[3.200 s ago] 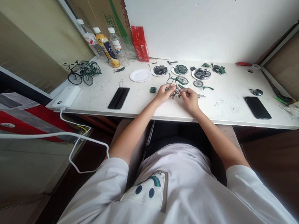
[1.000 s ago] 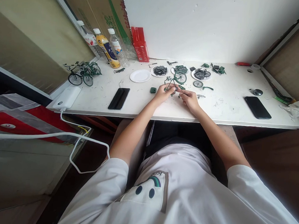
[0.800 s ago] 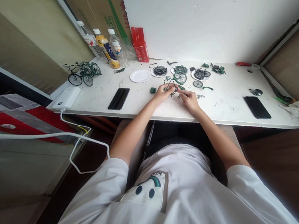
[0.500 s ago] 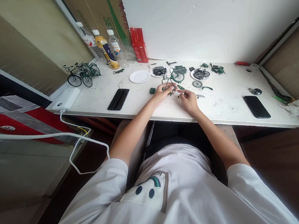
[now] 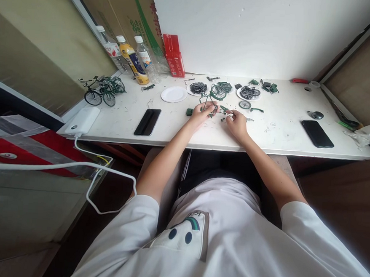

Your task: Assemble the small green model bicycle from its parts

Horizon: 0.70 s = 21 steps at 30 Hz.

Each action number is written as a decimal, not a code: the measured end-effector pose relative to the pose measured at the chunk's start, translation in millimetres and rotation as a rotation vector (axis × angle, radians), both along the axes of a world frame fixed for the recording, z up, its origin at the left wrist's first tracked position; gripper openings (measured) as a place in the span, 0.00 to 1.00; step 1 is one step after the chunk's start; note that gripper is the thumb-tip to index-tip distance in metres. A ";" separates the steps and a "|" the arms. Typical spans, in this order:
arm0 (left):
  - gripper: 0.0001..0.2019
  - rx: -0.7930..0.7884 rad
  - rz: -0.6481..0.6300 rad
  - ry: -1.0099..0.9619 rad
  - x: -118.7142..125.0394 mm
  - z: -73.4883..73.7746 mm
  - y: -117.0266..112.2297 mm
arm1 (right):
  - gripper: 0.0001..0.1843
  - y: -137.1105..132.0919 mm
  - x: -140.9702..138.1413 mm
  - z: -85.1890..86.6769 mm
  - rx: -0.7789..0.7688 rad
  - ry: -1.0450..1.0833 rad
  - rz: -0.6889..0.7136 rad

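Note:
Above the tabletop, my left hand [image 5: 202, 115] is closed around the lower part of a partly built green miniature bicycle [image 5: 206, 98]. A spoked wheel [image 5: 218, 92] sits at its upper end. Just to the right, my right hand [image 5: 237, 122] has its fingers pinched together. A thin, pale sliver shows at its fingertips, too small to name. Small green parts [image 5: 224, 109] lie between the two hands. Beyond my right hand are a loose wheel [image 5: 245, 104] and a curved green mudguard-like piece [image 5: 256, 110].
Plates of dark bicycle parts [image 5: 197, 88] and wheels [image 5: 250, 92] stand behind my hands, beside a bare white plate [image 5: 174, 94]. Assembled miniature bicycles [image 5: 101, 92], bottles [image 5: 133, 61] and a phone [image 5: 147, 122] are leftward. Another phone [image 5: 317, 134] lies right.
My right hand has shifted slightly to the right, away from the bicycle. My left hand keeps its hold on the bicycle. The whole view has moved a little.

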<state>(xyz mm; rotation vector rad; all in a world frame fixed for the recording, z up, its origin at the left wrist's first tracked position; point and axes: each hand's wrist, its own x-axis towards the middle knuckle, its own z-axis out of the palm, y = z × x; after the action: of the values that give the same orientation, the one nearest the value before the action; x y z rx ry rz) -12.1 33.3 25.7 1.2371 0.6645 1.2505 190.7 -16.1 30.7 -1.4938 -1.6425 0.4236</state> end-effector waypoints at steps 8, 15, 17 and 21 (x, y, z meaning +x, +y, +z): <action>0.22 -0.031 0.024 -0.007 2.9 1.9 -0.6 | 0.23 31.0 20.7 7.4 -0.089 -0.249 -0.083; 0.22 -0.026 0.028 0.005 1.3 -0.9 2.9 | 0.16 79.3 26.4 5.5 -0.149 -0.336 -0.073; 0.21 -0.040 0.033 0.012 0.8 -0.5 2.8 | 0.17 87.4 24.7 1.0 -0.145 -0.316 -0.049; 0.20 -0.061 0.008 -0.015 0.5 1.7 1.4 | 0.15 93.7 21.4 -5.7 -0.101 -0.234 -0.034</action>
<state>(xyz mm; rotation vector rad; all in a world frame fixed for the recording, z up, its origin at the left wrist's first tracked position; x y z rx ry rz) -11.6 34.7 27.4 1.1751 0.6930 1.2363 212.2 77.6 25.0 -1.6968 -1.7953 0.3272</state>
